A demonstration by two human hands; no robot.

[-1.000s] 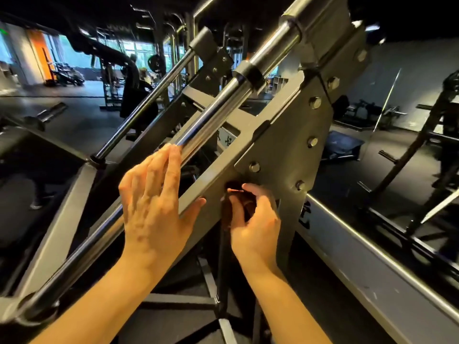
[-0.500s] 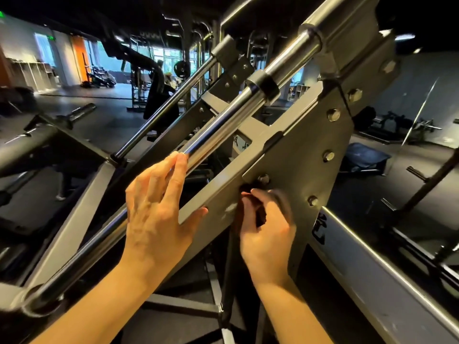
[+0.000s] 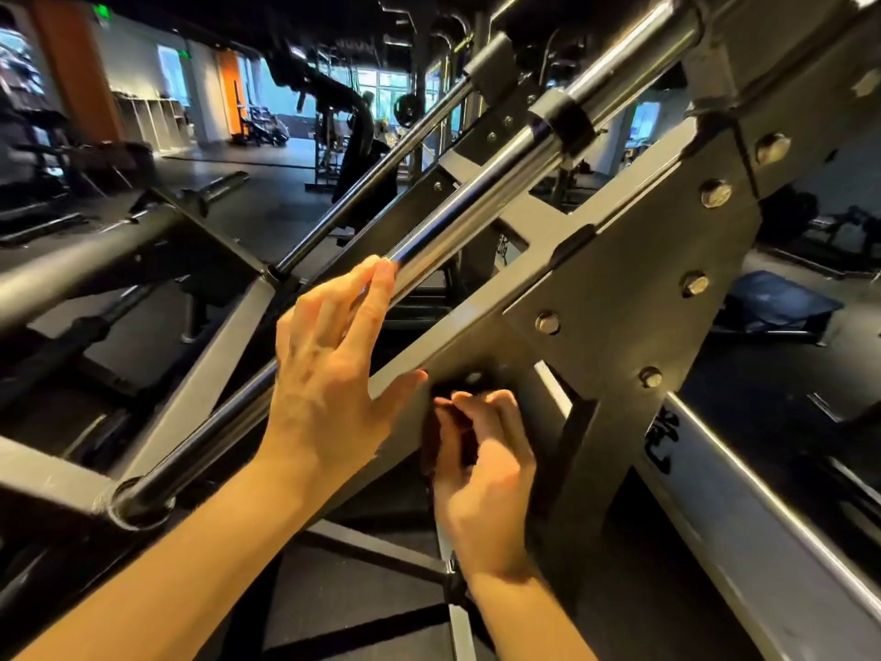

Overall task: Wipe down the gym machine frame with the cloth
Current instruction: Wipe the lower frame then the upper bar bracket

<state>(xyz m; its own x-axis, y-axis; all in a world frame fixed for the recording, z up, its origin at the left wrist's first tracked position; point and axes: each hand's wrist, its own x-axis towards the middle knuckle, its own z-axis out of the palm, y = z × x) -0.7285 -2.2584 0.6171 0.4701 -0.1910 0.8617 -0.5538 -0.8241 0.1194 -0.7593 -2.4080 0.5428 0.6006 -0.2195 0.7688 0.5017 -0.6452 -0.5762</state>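
The gym machine frame (image 3: 619, 302) is a grey steel plate with several bolts, joined to a slanted beam. A chrome guide rail (image 3: 476, 207) runs diagonally beside it. My left hand (image 3: 324, 388) rests on the rail with straight fingers, and its thumb touches the beam's edge. My right hand (image 3: 486, 469) is below the plate's lower edge, fingers curled round a dark cloth (image 3: 465, 438) and pressing it against the metal near a bolt. Most of the cloth is hidden by the fingers.
A second thinner rail (image 3: 381, 159) runs parallel farther back. A long grey base beam (image 3: 743, 508) slopes down to the right. Dark cross struts (image 3: 372, 551) lie on the black floor below my hands. Other gym machines (image 3: 343, 136) stand far back.
My right hand has shifted the cloth slightly under the plate's lower edge, its fingers curling tighter. My left hand stays on the rail. My view has turned a little.
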